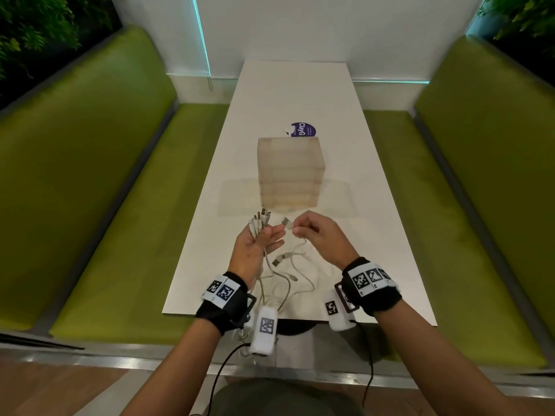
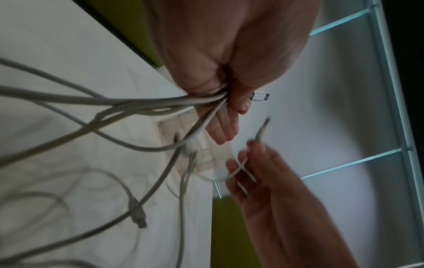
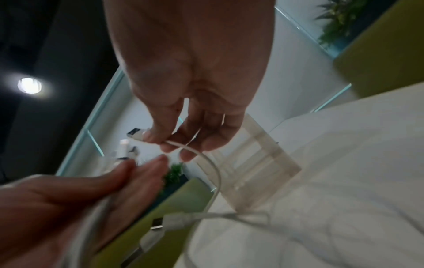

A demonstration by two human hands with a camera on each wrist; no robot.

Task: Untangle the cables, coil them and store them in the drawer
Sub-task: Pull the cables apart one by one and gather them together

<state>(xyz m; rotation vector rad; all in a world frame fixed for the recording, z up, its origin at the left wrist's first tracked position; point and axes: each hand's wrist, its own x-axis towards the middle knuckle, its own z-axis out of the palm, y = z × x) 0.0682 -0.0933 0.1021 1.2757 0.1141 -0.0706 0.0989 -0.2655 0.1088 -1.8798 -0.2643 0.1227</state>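
Several white USB cables (image 1: 282, 280) trail in a tangle over the near end of the white table (image 1: 300, 94). My left hand (image 1: 264, 235) holds a bundle of their plug ends (image 1: 259, 220) upright, with the thumb pressing the cords (image 2: 160, 101) into the palm and the fingers stretched out. Just to its right, my right hand (image 1: 300, 229) pinches one plug (image 1: 286, 222) between thumb and forefinger (image 3: 156, 136). Its cord (image 3: 213, 172) loops down to the table. A translucent drawer unit (image 1: 291, 172) stands behind the hands, all its drawers closed.
A purple round sticker (image 1: 303, 129) lies behind the drawer unit. Green benches (image 1: 105, 205) flank the narrow table on both sides, with a white wall at the far end. Two loose plugs (image 3: 169, 221) hang below my hands near the table's left edge.
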